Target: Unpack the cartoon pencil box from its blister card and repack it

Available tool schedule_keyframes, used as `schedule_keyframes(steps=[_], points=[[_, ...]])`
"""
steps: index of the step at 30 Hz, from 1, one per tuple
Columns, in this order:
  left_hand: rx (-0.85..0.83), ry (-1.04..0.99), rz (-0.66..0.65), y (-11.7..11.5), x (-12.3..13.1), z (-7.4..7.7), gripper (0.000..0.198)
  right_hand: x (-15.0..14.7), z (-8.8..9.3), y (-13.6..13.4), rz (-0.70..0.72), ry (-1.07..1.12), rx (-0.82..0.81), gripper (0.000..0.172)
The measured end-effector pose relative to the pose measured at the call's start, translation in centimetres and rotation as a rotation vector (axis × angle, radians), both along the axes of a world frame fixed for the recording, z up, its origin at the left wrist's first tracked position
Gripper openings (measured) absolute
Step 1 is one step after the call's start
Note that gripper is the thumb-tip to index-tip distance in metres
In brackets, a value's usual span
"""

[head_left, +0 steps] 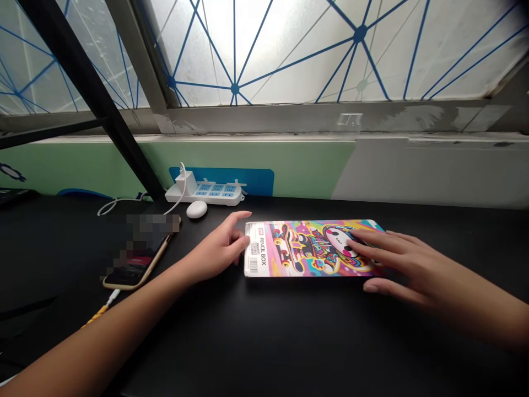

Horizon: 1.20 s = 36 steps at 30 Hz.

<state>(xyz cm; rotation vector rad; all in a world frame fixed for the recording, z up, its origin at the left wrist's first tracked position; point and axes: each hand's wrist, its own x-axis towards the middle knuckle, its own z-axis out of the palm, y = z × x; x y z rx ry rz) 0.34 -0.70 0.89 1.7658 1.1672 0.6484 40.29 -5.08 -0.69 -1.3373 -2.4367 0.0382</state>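
A colourful pencil box (308,248) lies flat on the black table (264,342), printed with a cartoon figure and a skateboard. Its white label end, reading "PENCIL BOX", faces left. My left hand (221,242) is beside that end, index finger stretched out and thumb at the box's edge; the other fingers curl under and are partly hidden. Over the right end lies my right hand (403,264), fingers spread across the printed top and thumb apart near the front edge. Neither hand is wrapped round the box.
At the left, a phone (140,264) with a partly blurred screen is plugged into a yellow-and-white cable (101,309). Behind it are a white power strip (219,193) with a charger and a small white rounded case (196,209). A black slanted post (119,143) stands before the window.
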Motion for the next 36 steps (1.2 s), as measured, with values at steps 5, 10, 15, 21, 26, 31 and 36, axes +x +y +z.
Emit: schedule_keyframes(steps=[5,10,15,21,26,31,36], points=[[-0.092,-0.143,0.007,0.6,0.5,-0.9,0.061,-5.2,-0.8,-0.7,0.149,-0.081,0.079,0.075],[-0.112,-0.194,0.017,1.2,0.7,-1.5,0.055,-10.0,-0.7,-0.5,0.137,-0.252,0.175,0.074],[-0.152,-0.264,-0.001,1.1,0.8,-1.6,0.054,-14.4,0.3,0.0,0.219,-0.274,0.176,0.069],[-0.17,-0.315,0.041,1.1,0.8,-1.4,0.05,-16.8,0.2,0.7,0.265,-0.229,0.159,0.064],[-0.156,-0.331,0.068,1.2,0.8,-1.5,0.049,-16.5,-0.1,1.0,0.264,-0.235,0.168,0.066],[-0.141,-0.319,0.071,1.3,0.8,-1.7,0.05,-16.1,0.4,1.2,0.268,-0.247,0.134,0.073],[-0.131,-0.328,0.077,1.4,0.9,-1.8,0.049,-15.1,0.6,1.2,0.281,-0.265,0.124,0.078]])
